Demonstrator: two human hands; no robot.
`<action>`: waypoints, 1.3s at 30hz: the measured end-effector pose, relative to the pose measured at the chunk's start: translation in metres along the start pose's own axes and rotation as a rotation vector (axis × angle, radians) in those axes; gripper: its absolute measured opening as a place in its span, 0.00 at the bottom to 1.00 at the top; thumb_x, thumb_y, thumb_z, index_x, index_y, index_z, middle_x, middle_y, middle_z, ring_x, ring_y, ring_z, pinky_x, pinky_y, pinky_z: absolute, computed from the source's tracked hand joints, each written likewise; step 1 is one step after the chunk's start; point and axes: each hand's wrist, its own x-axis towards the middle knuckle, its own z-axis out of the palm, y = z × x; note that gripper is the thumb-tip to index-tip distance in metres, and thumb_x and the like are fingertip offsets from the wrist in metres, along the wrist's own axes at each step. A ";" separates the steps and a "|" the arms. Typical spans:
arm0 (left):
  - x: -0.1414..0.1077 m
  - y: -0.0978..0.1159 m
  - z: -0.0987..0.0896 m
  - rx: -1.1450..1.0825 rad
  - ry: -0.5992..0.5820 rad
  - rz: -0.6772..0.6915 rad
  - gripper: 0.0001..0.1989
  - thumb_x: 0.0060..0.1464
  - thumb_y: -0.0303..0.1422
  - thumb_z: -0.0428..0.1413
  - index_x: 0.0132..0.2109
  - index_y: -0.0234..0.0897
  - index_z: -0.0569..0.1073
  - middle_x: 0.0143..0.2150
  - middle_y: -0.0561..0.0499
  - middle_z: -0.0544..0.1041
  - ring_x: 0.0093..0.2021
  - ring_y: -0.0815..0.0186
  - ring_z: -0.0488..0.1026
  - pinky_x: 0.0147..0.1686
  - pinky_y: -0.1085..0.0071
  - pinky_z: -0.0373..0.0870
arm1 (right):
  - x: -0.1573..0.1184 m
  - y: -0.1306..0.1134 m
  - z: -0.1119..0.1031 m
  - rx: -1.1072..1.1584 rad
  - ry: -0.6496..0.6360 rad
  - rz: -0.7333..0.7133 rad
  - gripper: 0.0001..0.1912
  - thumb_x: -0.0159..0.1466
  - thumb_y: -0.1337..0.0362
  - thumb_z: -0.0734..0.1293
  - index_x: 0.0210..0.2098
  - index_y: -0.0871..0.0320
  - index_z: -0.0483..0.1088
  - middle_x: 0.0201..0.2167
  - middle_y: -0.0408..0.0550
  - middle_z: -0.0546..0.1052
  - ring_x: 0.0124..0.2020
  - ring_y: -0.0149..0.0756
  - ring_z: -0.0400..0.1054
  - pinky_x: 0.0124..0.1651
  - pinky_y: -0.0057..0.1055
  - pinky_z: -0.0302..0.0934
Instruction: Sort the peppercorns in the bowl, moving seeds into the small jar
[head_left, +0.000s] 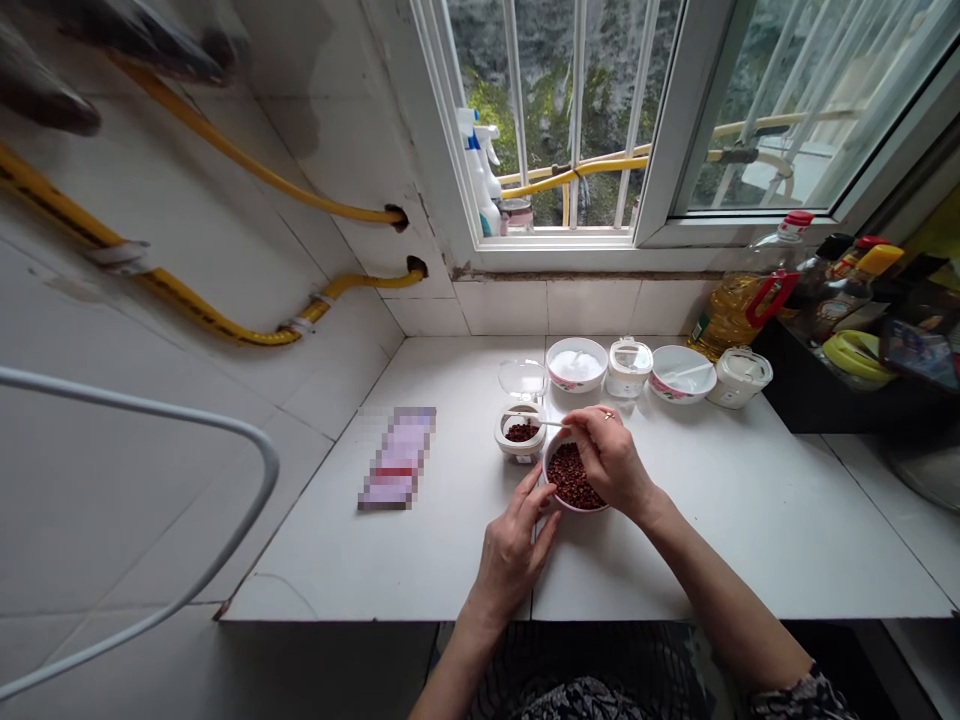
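My right hand (611,460) pinches the handle of a small white spoon (553,423), held level. Its head end reaches left over an open white seasoning jar (519,450) partly filled with dark red-brown grains, and the jar's clear lid (523,378) is tipped up behind. Below my right hand stands a bowl with a pinkish rim, full of the same reddish-brown grains (573,478), which look like peppercorns. At the left side of that bowl (589,510), my left hand (514,550) has its fingers and thumb against the rim. My right hand hides part of the bowl.
Behind stand a bowl of white powder (576,385), two white lidded jars (628,368) (742,378) and a bowl with a white spoon (682,385). An oil bottle (746,290) stands back right. A blurred purple packet (397,460) lies left. A grey tube (255,440) curves in front.
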 end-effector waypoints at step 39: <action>0.001 0.001 0.000 -0.003 0.006 0.005 0.13 0.68 0.29 0.50 0.58 0.40 0.66 0.64 0.37 0.70 0.41 0.66 0.82 0.40 0.70 0.82 | -0.005 0.018 -0.020 0.366 -0.133 0.534 0.06 0.57 0.65 0.61 0.27 0.55 0.70 0.17 0.39 0.74 0.21 0.32 0.67 0.31 0.29 0.62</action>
